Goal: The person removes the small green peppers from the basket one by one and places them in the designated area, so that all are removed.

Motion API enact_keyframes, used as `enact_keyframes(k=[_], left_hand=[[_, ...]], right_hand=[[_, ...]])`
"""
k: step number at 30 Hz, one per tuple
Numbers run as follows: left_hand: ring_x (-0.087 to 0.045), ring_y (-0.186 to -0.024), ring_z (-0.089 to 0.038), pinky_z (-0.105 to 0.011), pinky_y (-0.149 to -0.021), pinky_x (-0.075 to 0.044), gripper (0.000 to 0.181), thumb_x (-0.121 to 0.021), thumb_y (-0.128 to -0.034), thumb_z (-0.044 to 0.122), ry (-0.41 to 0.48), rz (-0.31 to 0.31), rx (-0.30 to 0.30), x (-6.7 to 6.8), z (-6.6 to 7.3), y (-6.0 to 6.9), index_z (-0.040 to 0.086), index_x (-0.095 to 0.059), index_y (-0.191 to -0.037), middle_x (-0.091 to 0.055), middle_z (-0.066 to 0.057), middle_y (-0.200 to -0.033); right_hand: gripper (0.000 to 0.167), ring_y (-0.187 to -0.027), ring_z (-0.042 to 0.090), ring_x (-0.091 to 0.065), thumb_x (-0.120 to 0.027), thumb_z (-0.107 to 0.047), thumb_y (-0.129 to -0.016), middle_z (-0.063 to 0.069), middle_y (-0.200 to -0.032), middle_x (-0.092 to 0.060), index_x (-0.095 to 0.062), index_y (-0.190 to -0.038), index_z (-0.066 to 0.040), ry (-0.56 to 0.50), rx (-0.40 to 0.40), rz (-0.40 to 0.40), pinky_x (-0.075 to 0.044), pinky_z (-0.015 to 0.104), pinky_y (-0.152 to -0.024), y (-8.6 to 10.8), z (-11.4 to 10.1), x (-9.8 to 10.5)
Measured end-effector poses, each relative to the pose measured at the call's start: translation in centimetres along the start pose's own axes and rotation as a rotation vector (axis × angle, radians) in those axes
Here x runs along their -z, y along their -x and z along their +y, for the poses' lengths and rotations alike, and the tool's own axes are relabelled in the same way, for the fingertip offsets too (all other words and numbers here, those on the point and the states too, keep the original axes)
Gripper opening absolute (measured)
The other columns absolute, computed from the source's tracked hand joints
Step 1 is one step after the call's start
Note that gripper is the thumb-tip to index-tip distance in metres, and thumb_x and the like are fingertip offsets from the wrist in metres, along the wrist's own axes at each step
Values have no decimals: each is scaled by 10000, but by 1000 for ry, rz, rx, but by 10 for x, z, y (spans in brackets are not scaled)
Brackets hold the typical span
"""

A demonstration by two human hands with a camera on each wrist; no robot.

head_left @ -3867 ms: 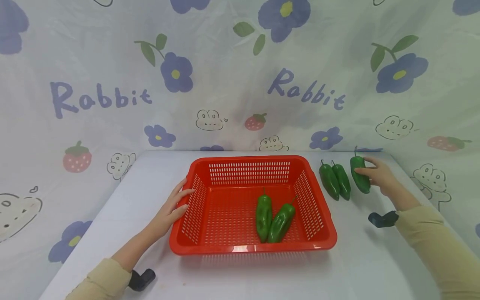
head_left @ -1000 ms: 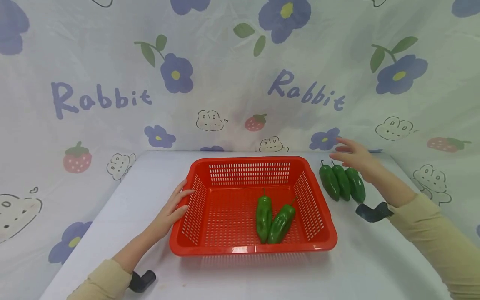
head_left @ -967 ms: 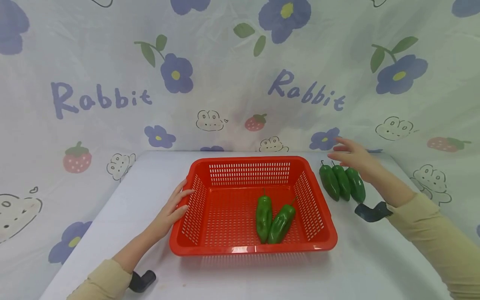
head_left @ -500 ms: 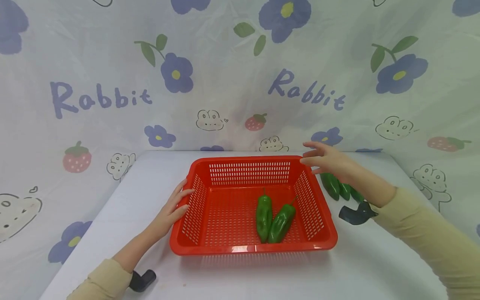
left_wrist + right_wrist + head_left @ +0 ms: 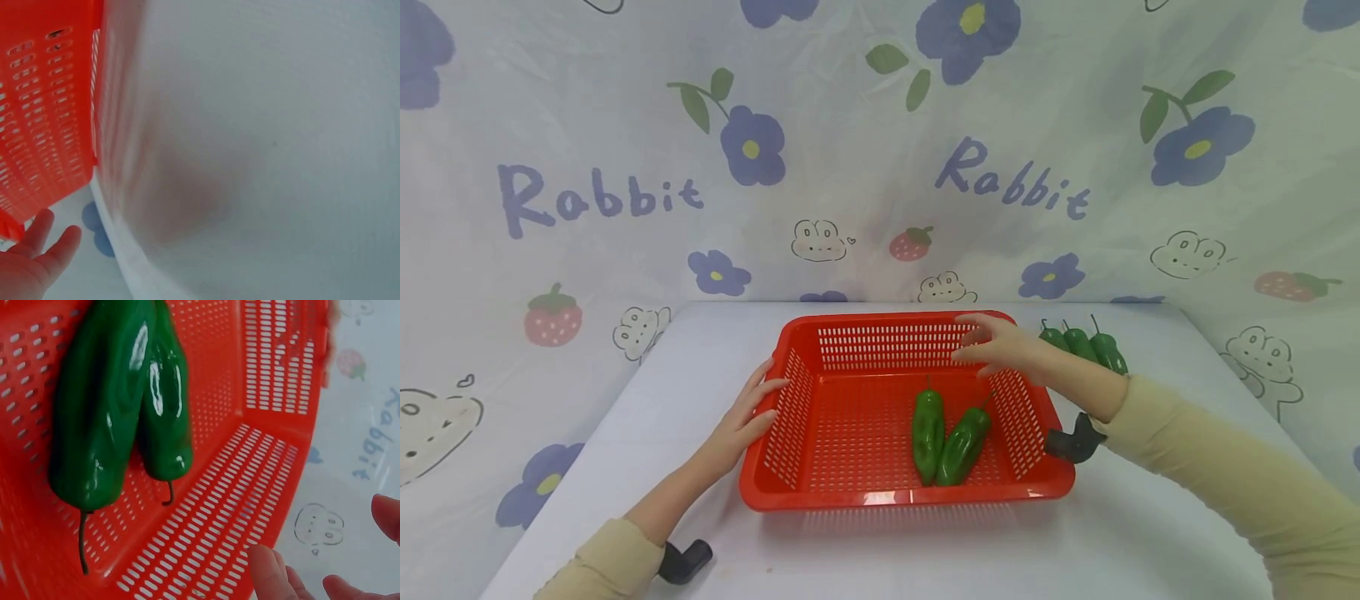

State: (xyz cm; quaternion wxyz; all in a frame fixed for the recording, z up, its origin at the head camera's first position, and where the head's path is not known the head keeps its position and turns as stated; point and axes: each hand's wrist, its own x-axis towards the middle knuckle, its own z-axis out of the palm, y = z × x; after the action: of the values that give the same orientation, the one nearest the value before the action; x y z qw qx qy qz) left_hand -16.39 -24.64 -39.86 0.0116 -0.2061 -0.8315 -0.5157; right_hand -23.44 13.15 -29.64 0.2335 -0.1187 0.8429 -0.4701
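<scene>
A red perforated basket (image 5: 902,497) sits on the table with two green peppers in its right half, a straighter pepper (image 5: 928,435) and a slanted pepper (image 5: 962,447). Against the basket's left rim rests my left hand (image 5: 737,429), its fingers extended over the edge. My right hand (image 5: 1006,346) hovers above the basket's back right corner, fingers spread and holding nothing. Right of the basket three more green peppers lie side by side, the middle pepper (image 5: 1079,343) among them, their lower parts hidden by my forearm. In the right wrist view, the peppers' stems point toward the basket wall.
A white table (image 5: 895,558) carries everything, with its back edge against a printed curtain (image 5: 850,150). Black wrist devices show on both arms, the left device (image 5: 685,562) near the table and the right device (image 5: 1075,439) over the basket's right rim.
Earlier my right hand gripped the third table pepper; it now lies beside the other two. The empty right hand has since moved left over the basket. My left hand has stayed put.
</scene>
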Motion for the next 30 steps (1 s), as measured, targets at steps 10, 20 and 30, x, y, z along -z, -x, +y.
enact_keyframes(k=[10,20,30], left_hand=[[-189,-1287,-395,-145,-806,-439,391,-422,-919,87,-30,2,-6,0,1,0,5,-390,-1300,-62,-165,-1514],[-177,-1298,-396,-159,-816,-433,391,-421,-920,99,-52,1,-5,1,1,0,19,-395,-1302,-69,-161,-1514],[-171,-1303,-393,-152,-820,-419,397,-422,-918,105,-53,1,12,1,2,0,24,-393,-1305,-64,-157,-1516]], right_hand=[[692,-1097,346,-518,-639,-184,-837,217,-1285,-451,-277,-1416,-71,-29,-18,-59,-480,460,-873,-19,6,-25],[685,-1023,327,-569,-644,-147,-830,208,-1251,-483,-289,-1408,-49,-19,-110,-77,-514,428,-809,-35,19,-44],[682,-958,247,-586,-686,-110,-783,188,-1234,-508,-346,-1366,-12,46,-127,-98,-527,366,-751,-46,34,-62]])
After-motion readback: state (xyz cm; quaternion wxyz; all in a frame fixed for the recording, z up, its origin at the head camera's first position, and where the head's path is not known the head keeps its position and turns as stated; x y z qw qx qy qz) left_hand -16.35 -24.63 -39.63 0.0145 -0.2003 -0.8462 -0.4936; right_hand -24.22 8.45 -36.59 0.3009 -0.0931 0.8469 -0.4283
